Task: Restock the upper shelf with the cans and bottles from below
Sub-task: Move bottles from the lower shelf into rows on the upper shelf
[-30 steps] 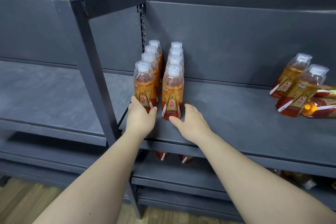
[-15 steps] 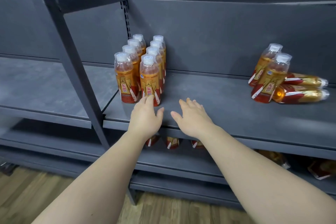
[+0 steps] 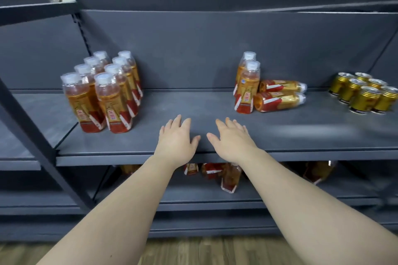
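Amber drink in clear plastic with white caps and red-and-gold labels.

- Eight bottles (image 3: 112,101) stand upright at the left of the upper shelf (image 3: 193,103). They form two files of four running front to back, packed touching.
- Upright pair (image 3: 247,90) right of centre on the same shelf, one bottle behind the other.
- Lying pair (image 3: 280,99) just beside them: two bottles on their sides, caps pointing right, bases against the upright ones.
- That makes twelve bottles up top by my count.
- Gold cans (image 3: 364,99) stand far right in a tight cluster. I count at least six; the frame edge cuts the group.
- Lower shelf (image 3: 193,198): more bottles (image 3: 231,178) of the same kind, one tilted. The board above and my forearms hide most of them, so I cannot count them.
- Left hand (image 3: 176,140) and right hand (image 3: 232,140) are both palm down over the front of the upper shelf, between the eight and the upright pair.
- The fingers are straight and spread and hold nothing. The thumbs are near each other but apart. I cannot tell whether the palms touch the board.
- Wood-grain floor (image 3: 193,249) below.
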The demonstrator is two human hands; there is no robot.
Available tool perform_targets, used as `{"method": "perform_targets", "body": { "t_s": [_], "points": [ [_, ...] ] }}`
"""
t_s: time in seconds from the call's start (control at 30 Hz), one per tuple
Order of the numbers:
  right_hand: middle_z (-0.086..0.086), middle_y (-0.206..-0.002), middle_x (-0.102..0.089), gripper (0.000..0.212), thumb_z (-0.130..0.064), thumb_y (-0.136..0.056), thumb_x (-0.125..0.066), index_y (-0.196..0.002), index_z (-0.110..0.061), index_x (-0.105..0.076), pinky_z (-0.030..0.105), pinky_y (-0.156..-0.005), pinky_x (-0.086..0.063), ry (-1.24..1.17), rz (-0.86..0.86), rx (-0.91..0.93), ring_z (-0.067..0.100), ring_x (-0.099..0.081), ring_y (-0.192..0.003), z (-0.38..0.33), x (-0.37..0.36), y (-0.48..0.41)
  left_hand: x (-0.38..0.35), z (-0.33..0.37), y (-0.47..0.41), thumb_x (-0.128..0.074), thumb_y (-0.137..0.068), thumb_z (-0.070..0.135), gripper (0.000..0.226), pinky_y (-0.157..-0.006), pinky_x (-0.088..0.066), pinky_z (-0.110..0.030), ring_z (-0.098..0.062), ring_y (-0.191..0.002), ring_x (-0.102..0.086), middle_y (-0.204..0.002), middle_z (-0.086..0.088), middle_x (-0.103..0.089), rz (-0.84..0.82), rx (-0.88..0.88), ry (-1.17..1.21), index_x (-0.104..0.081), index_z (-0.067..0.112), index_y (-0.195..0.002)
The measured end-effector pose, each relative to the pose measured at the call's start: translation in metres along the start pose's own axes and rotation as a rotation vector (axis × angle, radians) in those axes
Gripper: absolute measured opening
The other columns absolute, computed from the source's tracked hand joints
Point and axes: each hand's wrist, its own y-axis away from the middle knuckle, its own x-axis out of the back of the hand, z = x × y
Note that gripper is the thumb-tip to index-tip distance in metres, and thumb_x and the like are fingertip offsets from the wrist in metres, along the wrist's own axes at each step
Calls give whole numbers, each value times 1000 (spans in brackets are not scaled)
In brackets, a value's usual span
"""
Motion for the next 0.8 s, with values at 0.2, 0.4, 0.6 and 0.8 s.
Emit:
{"method": "perform_targets", "body": {
  "t_s": [0.2,0.4,0.6,0.8],
  "points": [
    [9,-168,-6,67,-57,-104,-25,-160,-24,-11,49,-125,-3,22,20,-84,29,-1,-154,57,19,17,-14,58,-6,-42,-102,49,63,-122,-13,-50,-34,-151,-13,-164,-12,-15,-66,-69,-64,-24,18,-154],
    [9,-168,-6,67,-57,-104,-25,-160,-23,-11,48,-125,-4,7,35,-133,29,-2,-154,95,29,23,-22,94,-14,-42,-102,50,63,-123,-13,-51,-34,-151,-13,-165,-10,-14,-109,-105,-102,-23,21,-155],
    [10,-167,-7,68,-58,-103,-26,-160,-24,-11,49,-125,-5,-4,46,-146,29,-3,-154,113,31,19,-26,114,-24,-42,-102,49,64,-123,-13,-51,-33,-152,-13,-166,-9,-13,-130,-121,-106,-21,22,-156],
    [10,-167,-8,68,-59,-103,-26,-160,-24,-12,50,-125,-6,-12,37,-164,30,-5,-154,126,30,6,-35,123,-42,-44,-102,48,64,-123,-14,-51,-33,-152,-13,-165,-8,-14,-158,-141,-100,-22,22,-156]
  ]
}}
